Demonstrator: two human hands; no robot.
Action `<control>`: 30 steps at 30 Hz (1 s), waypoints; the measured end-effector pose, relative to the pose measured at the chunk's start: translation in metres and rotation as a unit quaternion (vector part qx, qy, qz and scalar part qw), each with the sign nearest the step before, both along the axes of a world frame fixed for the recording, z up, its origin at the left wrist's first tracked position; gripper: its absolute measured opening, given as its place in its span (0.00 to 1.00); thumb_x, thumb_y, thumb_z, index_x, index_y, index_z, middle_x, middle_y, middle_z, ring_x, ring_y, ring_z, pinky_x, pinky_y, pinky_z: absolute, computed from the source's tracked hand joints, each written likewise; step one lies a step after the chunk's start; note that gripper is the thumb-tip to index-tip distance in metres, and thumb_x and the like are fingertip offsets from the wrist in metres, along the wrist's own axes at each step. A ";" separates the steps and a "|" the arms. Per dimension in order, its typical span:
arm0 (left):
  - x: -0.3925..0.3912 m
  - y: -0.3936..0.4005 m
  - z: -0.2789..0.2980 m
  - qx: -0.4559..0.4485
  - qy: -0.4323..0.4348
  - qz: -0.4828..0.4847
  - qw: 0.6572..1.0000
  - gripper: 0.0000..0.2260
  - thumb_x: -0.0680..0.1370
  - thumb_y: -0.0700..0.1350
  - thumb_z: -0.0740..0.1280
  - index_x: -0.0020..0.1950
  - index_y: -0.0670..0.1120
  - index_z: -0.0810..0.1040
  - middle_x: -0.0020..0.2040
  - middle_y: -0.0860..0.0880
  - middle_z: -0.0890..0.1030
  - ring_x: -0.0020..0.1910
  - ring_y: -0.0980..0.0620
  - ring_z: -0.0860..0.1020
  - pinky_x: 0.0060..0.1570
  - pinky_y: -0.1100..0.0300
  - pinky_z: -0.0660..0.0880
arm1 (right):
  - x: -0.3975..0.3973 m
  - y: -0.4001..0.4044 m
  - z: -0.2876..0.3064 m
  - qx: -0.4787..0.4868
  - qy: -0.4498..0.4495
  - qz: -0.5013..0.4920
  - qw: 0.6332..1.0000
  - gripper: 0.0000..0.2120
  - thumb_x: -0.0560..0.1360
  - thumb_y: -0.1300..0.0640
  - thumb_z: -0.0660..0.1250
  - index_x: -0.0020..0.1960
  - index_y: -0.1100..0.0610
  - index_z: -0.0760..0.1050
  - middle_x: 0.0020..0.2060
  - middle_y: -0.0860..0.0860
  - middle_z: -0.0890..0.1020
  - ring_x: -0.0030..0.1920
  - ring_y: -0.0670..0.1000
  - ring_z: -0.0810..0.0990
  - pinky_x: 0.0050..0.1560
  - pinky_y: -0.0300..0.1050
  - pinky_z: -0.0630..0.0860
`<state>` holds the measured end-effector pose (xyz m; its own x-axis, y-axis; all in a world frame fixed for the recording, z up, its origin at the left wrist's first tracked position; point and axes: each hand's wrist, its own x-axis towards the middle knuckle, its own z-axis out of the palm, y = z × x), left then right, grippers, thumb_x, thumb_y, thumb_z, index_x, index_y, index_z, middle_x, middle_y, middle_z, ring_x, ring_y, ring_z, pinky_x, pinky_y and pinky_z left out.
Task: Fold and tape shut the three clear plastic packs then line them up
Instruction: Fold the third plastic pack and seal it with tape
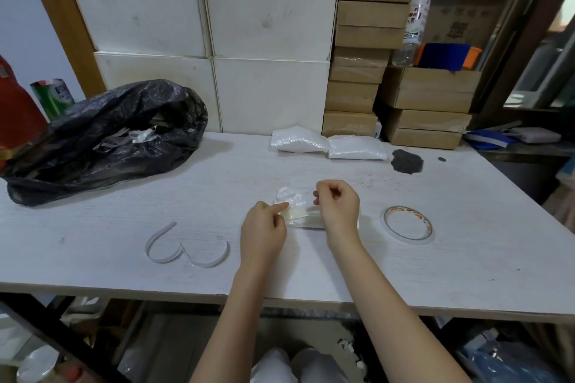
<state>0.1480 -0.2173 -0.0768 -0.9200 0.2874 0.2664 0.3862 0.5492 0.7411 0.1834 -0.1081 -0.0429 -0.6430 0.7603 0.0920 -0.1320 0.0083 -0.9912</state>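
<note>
Clear pack (295, 196) beside the tape roll (407, 224): thin, soft, slippery film, judged light. Left hand (264, 227) fingers press its folded edge; right hand (337, 205) fingers pinch the top. Best held at the fold.

Black rubbish bag (105, 137) at table's (124, 258) left, stacked cardboard boxes (367, 50), clear bottle (413, 19) behind
</note>
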 end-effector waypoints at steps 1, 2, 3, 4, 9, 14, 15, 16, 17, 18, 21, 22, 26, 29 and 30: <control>0.000 0.000 0.000 0.002 -0.002 0.000 1.000 0.18 0.77 0.36 0.57 0.62 0.49 0.78 0.40 0.51 0.70 0.43 0.52 0.71 0.42 0.61 0.65 | 0.002 0.000 0.001 -0.008 0.017 -0.019 1.000 0.08 0.74 0.65 0.63 0.38 0.57 0.73 0.33 0.51 0.77 0.34 0.46 0.75 0.35 0.31 0.72; 0.000 0.000 -0.001 0.005 -0.005 0.000 1.000 0.18 0.77 0.36 0.57 0.62 0.49 0.78 0.40 0.51 0.70 0.43 0.52 0.71 0.43 0.61 0.66 | 0.004 0.001 0.003 -0.012 0.030 -0.036 0.999 0.08 0.74 0.65 0.63 0.38 0.56 0.74 0.34 0.50 0.77 0.36 0.47 0.75 0.37 0.32 0.73; 0.000 -0.001 -0.001 0.006 -0.007 0.000 1.000 0.18 0.77 0.36 0.57 0.62 0.48 0.78 0.41 0.51 0.70 0.43 0.51 0.71 0.43 0.61 0.66 | 0.006 0.003 0.005 -0.015 0.039 -0.049 0.998 0.07 0.75 0.64 0.63 0.39 0.56 0.74 0.35 0.50 0.78 0.37 0.47 0.75 0.38 0.33 0.73; 0.001 -0.001 -0.001 0.004 -0.007 0.000 1.000 0.18 0.77 0.36 0.57 0.62 0.48 0.78 0.41 0.51 0.70 0.43 0.52 0.71 0.43 0.61 0.66 | 0.007 0.007 0.007 -0.020 0.043 -0.055 0.997 0.06 0.75 0.64 0.63 0.40 0.58 0.74 0.35 0.50 0.78 0.36 0.47 0.75 0.38 0.32 0.73; 0.000 -0.001 -0.002 -0.008 -0.008 0.007 1.000 0.18 0.77 0.37 0.57 0.62 0.49 0.78 0.40 0.52 0.69 0.43 0.52 0.71 0.43 0.61 0.65 | 0.021 0.033 0.018 -0.015 0.028 -0.074 0.997 0.03 0.76 0.63 0.61 0.46 0.60 0.73 0.35 0.50 0.78 0.33 0.45 0.75 0.32 0.32 0.73; -0.001 0.000 -0.003 -0.009 -0.005 0.006 1.000 0.18 0.77 0.37 0.57 0.62 0.49 0.78 0.40 0.51 0.70 0.43 0.51 0.71 0.43 0.60 0.65 | 0.041 0.062 0.026 -0.054 0.020 -0.100 0.993 0.04 0.78 0.64 0.57 0.50 0.62 0.71 0.43 0.52 0.82 0.34 0.46 0.80 0.25 0.33 0.74; -0.001 0.001 -0.004 -0.011 -0.003 0.006 1.000 0.18 0.77 0.37 0.57 0.63 0.49 0.78 0.41 0.51 0.71 0.43 0.51 0.71 0.43 0.60 0.65 | 0.045 0.067 0.027 -0.057 0.012 -0.107 0.993 0.05 0.79 0.64 0.56 0.51 0.62 0.70 0.44 0.52 0.82 0.32 0.45 0.81 0.25 0.33 0.74; -0.001 0.000 -0.004 -0.012 -0.002 0.006 1.000 0.18 0.77 0.37 0.57 0.63 0.49 0.78 0.42 0.50 0.71 0.44 0.51 0.71 0.43 0.60 0.65 | 0.050 0.072 0.027 -0.062 0.006 -0.113 0.992 0.05 0.79 0.63 0.55 0.52 0.62 0.69 0.44 0.52 0.82 0.32 0.45 0.81 0.25 0.33 0.74; -0.002 0.000 -0.004 -0.013 0.000 0.007 1.000 0.18 0.77 0.37 0.57 0.63 0.49 0.78 0.42 0.50 0.72 0.44 0.51 0.71 0.43 0.61 0.65 | 0.054 0.075 0.028 -0.072 0.005 -0.117 0.991 0.05 0.79 0.63 0.54 0.52 0.61 0.67 0.43 0.52 0.82 0.32 0.46 0.82 0.25 0.34 0.75; -0.001 -0.001 -0.004 -0.014 0.002 0.006 1.000 0.18 0.77 0.37 0.57 0.63 0.49 0.78 0.42 0.50 0.72 0.43 0.51 0.71 0.43 0.61 0.65 | 0.057 0.079 0.028 -0.084 0.008 -0.120 0.989 0.04 0.80 0.63 0.53 0.51 0.60 0.66 0.43 0.52 0.82 0.33 0.48 0.83 0.25 0.35 0.75; -0.002 -0.001 -0.005 -0.012 0.007 0.004 1.000 0.18 0.77 0.36 0.57 0.63 0.48 0.78 0.42 0.51 0.71 0.43 0.51 0.71 0.43 0.61 0.65 | 0.064 0.090 0.029 -0.114 0.016 -0.134 0.984 0.03 0.80 0.63 0.53 0.51 0.59 0.64 0.43 0.54 0.83 0.33 0.51 0.84 0.25 0.38 0.76; -0.001 -0.001 -0.005 -0.012 0.005 0.004 1.000 0.18 0.77 0.36 0.57 0.62 0.48 0.78 0.42 0.51 0.71 0.44 0.51 0.71 0.43 0.61 0.65 | 0.067 0.093 0.029 -0.118 0.018 -0.141 0.983 0.03 0.80 0.63 0.52 0.51 0.59 0.64 0.43 0.54 0.83 0.33 0.50 0.84 0.26 0.39 0.77; 0.000 -0.001 -0.004 -0.008 0.011 -0.001 1.000 0.18 0.77 0.36 0.56 0.62 0.48 0.78 0.43 0.49 0.73 0.46 0.48 0.74 0.44 0.59 0.67 | 0.077 0.101 0.033 -0.136 0.062 -0.205 0.967 0.06 0.79 0.63 0.52 0.54 0.59 0.65 0.46 0.56 0.83 0.37 0.51 0.85 0.29 0.40 0.79; 0.001 -0.002 -0.002 -0.015 0.024 -0.003 1.000 0.19 0.76 0.35 0.56 0.61 0.50 0.77 0.43 0.49 0.73 0.47 0.45 0.74 0.44 0.56 0.69 | 0.083 0.095 0.047 -0.131 0.142 -0.276 0.942 0.05 0.79 0.63 0.51 0.52 0.57 0.63 0.48 0.56 0.81 0.41 0.51 0.85 0.34 0.41 0.80; 0.002 -0.003 -0.001 -0.016 0.026 -0.003 1.000 0.19 0.75 0.35 0.56 0.61 0.50 0.77 0.42 0.49 0.72 0.47 0.45 0.74 0.44 0.55 0.70 | 0.082 0.090 0.054 -0.123 0.165 -0.280 0.938 0.05 0.79 0.64 0.51 0.50 0.56 0.63 0.47 0.56 0.80 0.41 0.50 0.85 0.35 0.41 0.80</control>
